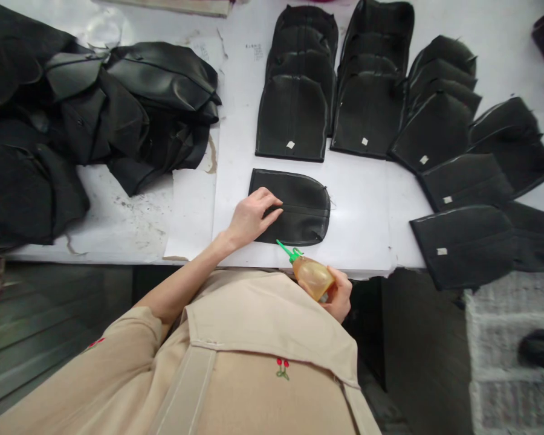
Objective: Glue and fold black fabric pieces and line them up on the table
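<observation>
A black leather-like piece with a rounded right end lies flat on the white table in front of me, a seam running along its middle. My left hand is over its left part, thumb and fingertips slightly apart, with nothing visible between them. Near the table's front edge, my right hand is wrapped round a squeeze bottle of amber liquid. The bottle's thin green nozzle points up and left, its tip just below the piece's lower edge.
Overlapping stacks of similar black pieces stand at the back and curve round to the right pieces, several with small white tags. A crumpled heap of black material covers the table's left side. White paper lies under the middle piece.
</observation>
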Demonstrator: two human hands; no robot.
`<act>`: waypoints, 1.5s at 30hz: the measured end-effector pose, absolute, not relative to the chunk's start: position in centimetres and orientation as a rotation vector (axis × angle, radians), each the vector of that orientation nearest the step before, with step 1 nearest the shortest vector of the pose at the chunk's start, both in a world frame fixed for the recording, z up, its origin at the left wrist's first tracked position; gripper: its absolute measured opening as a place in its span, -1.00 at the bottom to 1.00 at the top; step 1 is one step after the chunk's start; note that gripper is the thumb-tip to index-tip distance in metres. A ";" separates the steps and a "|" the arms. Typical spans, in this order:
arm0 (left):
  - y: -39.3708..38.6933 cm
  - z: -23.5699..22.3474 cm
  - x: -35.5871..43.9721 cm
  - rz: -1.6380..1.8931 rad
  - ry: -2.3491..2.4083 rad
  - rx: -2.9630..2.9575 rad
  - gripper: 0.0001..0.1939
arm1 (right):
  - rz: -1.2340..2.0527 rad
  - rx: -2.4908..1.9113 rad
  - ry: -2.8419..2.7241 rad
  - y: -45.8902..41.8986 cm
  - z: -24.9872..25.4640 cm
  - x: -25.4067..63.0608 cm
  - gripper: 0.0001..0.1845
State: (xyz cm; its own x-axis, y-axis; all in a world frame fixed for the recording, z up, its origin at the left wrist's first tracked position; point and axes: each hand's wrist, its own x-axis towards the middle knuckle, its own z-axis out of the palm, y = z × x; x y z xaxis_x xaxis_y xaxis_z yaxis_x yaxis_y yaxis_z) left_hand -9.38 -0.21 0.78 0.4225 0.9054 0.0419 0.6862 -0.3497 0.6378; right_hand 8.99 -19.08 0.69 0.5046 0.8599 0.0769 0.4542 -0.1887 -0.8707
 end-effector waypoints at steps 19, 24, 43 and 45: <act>-1.4 0.4 -14.3 0.143 1.810 1.911 -0.83 | 0.611 -1.557 -1.502 -16.3 -1.5 9.0 -0.23; -1.3 0.5 -14.3 0.133 1.809 1.885 -0.84 | 0.658 -1.530 -1.549 -15.0 -0.8 8.2 -0.28; -1.2 0.2 -15.0 0.379 1.665 1.720 -0.78 | 1.288 -1.439 -0.649 -14.5 -0.3 9.9 -0.39; -1.3 0.3 -14.6 0.516 1.583 1.593 -0.77 | 1.165 -1.434 -0.586 -14.5 -0.5 11.4 -0.42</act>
State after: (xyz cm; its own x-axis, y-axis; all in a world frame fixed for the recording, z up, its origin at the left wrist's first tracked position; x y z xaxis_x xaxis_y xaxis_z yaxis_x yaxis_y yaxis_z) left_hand -14.62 -1.28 0.34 0.1288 0.9592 -0.2518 0.6265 0.1182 0.7704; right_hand 11.37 -14.54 -0.50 0.3847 0.8650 -0.3222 -0.2565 -0.2352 -0.9375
